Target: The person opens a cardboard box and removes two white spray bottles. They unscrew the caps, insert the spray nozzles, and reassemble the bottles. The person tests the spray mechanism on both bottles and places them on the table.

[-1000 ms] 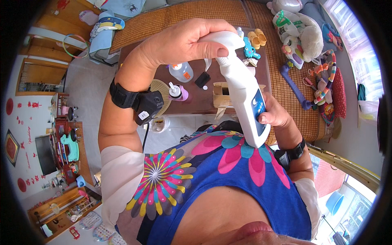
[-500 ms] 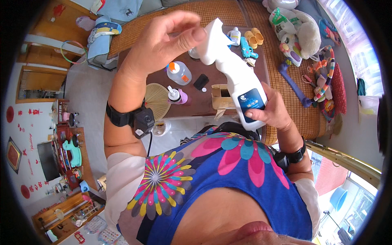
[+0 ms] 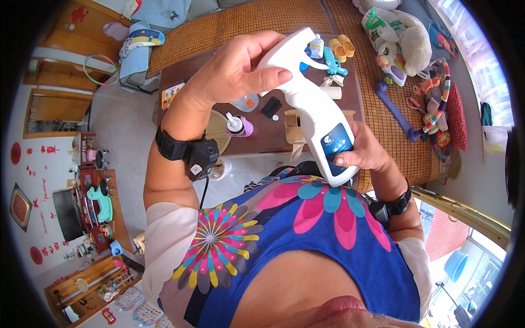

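Note:
A white spray bottle (image 3: 316, 112) with a dark blue label is held tilted in front of my chest, its trigger head up and away from me. My right hand (image 3: 367, 146) grips the lower body, thumb across the label. At the top, my left hand (image 3: 240, 68) is closed around the spray head, its thumb lying on the near side below the nozzle; the fingers behind are partly hidden. Beneath the left hand, a clear bottle (image 3: 249, 103) with an orange label shows only in part. A lavender bottle (image 3: 244, 128) with a white top stands nearby.
The brown table (image 3: 262, 143) bears a cardboard box (image 3: 293, 131), a black flat object (image 3: 270, 107), a woven fan (image 3: 217, 134), a teal toy gun (image 3: 332, 62), yellow clogs (image 3: 340, 48) and a small white bottle (image 3: 316, 48). Plush toys (image 3: 411, 46) lie on the matted sofa at right.
My left hand has moved right and slightly down, closing around the spray head. The bottle has shifted slightly right and toward me, still in my right hand.

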`<control>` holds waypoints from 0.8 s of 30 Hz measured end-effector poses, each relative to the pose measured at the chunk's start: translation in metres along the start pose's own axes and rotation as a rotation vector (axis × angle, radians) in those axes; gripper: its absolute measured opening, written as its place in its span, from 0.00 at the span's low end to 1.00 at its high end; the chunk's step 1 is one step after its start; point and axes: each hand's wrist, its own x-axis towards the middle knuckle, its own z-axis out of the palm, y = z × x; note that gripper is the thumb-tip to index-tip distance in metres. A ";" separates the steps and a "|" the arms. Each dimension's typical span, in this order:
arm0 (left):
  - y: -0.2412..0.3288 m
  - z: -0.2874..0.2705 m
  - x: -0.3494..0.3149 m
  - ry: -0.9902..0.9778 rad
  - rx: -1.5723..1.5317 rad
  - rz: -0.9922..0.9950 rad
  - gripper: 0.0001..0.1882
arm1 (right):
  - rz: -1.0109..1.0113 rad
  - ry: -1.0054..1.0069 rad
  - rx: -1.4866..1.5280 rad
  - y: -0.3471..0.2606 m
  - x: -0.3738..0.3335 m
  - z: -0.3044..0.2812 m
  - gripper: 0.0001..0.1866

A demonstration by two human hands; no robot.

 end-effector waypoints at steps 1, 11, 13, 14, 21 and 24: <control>0.001 -0.001 0.001 -0.023 -0.014 0.003 0.26 | 0.005 -0.020 0.021 0.001 -0.001 -0.001 0.42; -0.002 0.019 0.009 0.227 0.208 -0.001 0.19 | -0.117 0.199 -0.337 -0.009 -0.007 0.013 0.36; -0.004 0.026 0.013 0.370 0.303 0.012 0.20 | -0.129 0.188 -0.321 -0.011 -0.008 0.017 0.36; -0.005 0.028 0.013 0.410 0.278 0.069 0.22 | -0.146 0.148 -0.229 -0.011 -0.009 0.018 0.36; -0.004 0.031 0.008 0.338 0.198 0.121 0.21 | -0.034 0.045 -0.076 -0.007 -0.015 0.018 0.41; -0.005 0.032 0.008 0.306 0.154 0.132 0.21 | -0.001 0.022 -0.041 -0.006 -0.017 0.020 0.42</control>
